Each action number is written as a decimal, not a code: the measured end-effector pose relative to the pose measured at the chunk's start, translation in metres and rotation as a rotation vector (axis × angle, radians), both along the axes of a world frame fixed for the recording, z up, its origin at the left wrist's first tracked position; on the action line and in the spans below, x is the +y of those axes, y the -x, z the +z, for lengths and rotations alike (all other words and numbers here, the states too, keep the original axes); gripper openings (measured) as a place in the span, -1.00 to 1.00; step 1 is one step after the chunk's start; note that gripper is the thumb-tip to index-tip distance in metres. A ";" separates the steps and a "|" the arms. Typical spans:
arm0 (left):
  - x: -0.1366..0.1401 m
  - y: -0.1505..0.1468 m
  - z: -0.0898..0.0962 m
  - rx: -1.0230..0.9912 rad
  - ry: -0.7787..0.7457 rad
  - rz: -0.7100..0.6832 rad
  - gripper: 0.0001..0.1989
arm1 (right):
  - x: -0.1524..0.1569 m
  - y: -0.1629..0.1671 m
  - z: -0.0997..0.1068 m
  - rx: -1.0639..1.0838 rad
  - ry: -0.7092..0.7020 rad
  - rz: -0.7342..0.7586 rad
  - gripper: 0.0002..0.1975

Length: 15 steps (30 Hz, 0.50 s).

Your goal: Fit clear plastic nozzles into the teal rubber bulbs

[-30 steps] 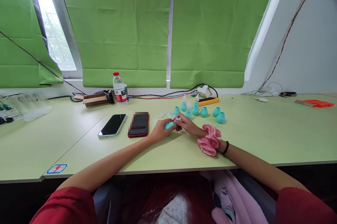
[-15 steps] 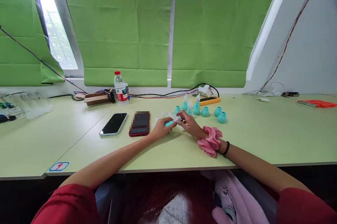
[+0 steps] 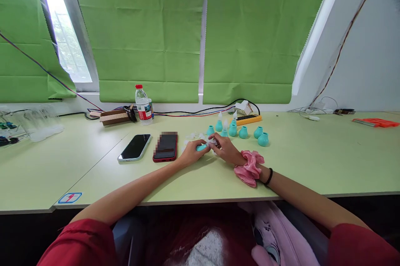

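Observation:
My left hand (image 3: 191, 153) is closed around a small teal bulb (image 3: 201, 148), held low over the table. With its fingertips pinched, my right hand (image 3: 227, 149) grips a translucent whitish tip (image 3: 213, 142) at the bulb's right end. How the two parts join is partly hidden by my fingers. Just beyond my hands lie several loose white translucent pieces (image 3: 193, 136). Behind and to the right stand several teal round bulbs (image 3: 263, 139) with open necks. A few others, such as one teal bulb (image 3: 219, 126) at the back, carry pointed white tips.
Two phones lie left of my hands, one pale-edged (image 3: 135, 148) and one red-cased (image 3: 165, 147). Behind them stand a water bottle (image 3: 144, 105) and a cardboard box (image 3: 116, 117). A yellow-and-black bar (image 3: 249, 120) and cables line the back. An orange tool (image 3: 376, 122) lies far right.
My hands stay in nearly the same place. The right fingers have shifted slightly on the whitish tip, and the teal bulb has turned a little in my left hand.

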<state>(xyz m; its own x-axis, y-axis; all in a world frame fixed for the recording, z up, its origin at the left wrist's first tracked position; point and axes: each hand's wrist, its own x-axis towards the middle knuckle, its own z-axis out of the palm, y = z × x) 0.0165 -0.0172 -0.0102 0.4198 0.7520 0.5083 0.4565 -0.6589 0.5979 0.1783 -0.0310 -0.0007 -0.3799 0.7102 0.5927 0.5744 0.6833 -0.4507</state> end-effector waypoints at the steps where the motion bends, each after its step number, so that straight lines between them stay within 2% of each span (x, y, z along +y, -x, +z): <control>1: 0.000 0.000 0.000 0.003 0.004 -0.002 -0.65 | 0.000 0.000 0.000 0.005 0.005 0.014 -0.82; 7: 0.001 0.001 -0.001 -0.027 0.032 -0.043 -0.63 | -0.002 0.003 -0.001 0.044 0.025 0.088 -0.78; 12: 0.004 0.001 -0.002 -0.083 0.077 -0.052 -0.63 | -0.001 0.001 0.000 -0.006 -0.054 -0.063 -0.78; 15: 0.003 0.001 -0.002 -0.108 0.068 -0.038 -0.64 | 0.000 0.001 0.000 -0.068 -0.023 -0.171 -0.79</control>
